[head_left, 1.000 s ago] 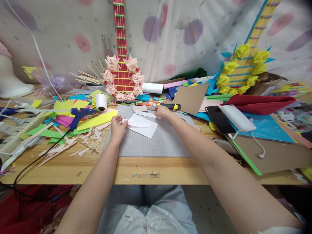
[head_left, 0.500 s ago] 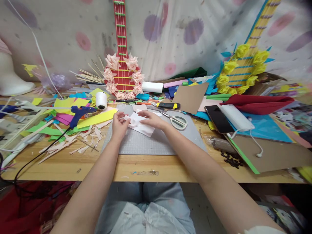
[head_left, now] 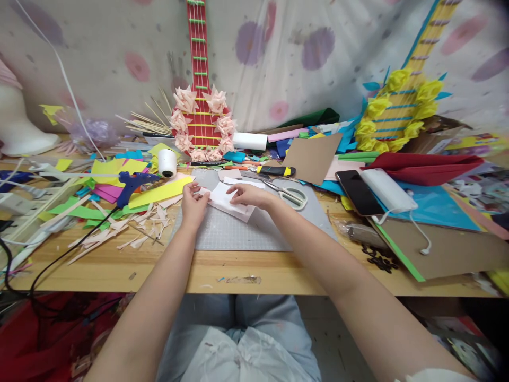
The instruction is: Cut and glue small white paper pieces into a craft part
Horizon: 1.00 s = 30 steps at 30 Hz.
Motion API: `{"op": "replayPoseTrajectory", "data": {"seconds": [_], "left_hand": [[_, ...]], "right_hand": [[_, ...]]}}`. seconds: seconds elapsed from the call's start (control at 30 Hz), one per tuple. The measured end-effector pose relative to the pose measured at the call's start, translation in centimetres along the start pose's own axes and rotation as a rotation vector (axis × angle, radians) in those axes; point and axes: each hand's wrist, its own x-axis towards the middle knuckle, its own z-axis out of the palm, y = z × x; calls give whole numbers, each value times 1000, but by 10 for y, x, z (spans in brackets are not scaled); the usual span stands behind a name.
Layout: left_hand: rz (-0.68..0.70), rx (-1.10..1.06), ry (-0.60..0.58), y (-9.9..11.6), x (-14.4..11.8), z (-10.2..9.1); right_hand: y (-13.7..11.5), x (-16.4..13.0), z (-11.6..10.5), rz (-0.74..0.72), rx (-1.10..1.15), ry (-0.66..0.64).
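White paper point(head_left: 220, 196) lies on the grey cutting mat point(head_left: 238, 236), between the two hands, its long edge slanting down to the right. A second ago the right hand point(head_left: 250, 196) was out at the far side of the mat, on a narrow white strip point(head_left: 257, 184); now it is drawn back over the paper, and the scissors point(head_left: 292, 197) that the arm then covered show beside it. Half a second ago its fingers were more spread; now they are bent, tips down on or just over the sheet, with a small space between the upper and lower ones. The left hand point(head_left: 193, 207) has hardly moved: its thumb and fingers curve at the paper's left end. Whether either hand truly pinches the paper, I cannot tell.

The paper is smooth, matt and thin, with a long, narrow band along its near edge, perhaps a fold or a separate strip. The mat is flat and finely gridded, set on pale, grained wood point(head_left: 147, 276). The scissors have rounded, pale loops; a black-and-yellow knife point(head_left: 276, 171) lies behind them. To the left are a long yellow sheet point(head_left: 161, 194), a blue glue gun point(head_left: 130, 188) and thin, curling pinkish scraps point(head_left: 107, 233). Behind stands a red guitar shape point(head_left: 202, 123), strung with white lines and ringed with pointed, crumpled pale-pink flowers point(head_left: 185, 100)
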Motion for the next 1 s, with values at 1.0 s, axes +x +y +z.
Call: {"op": "replayPoseTrajectory", "data": {"seconds": [1.0], "left_hand": [[184,525,-112,2,-7,0]], "right_hand": [[49,-31,12,-149,-308,209]]}}
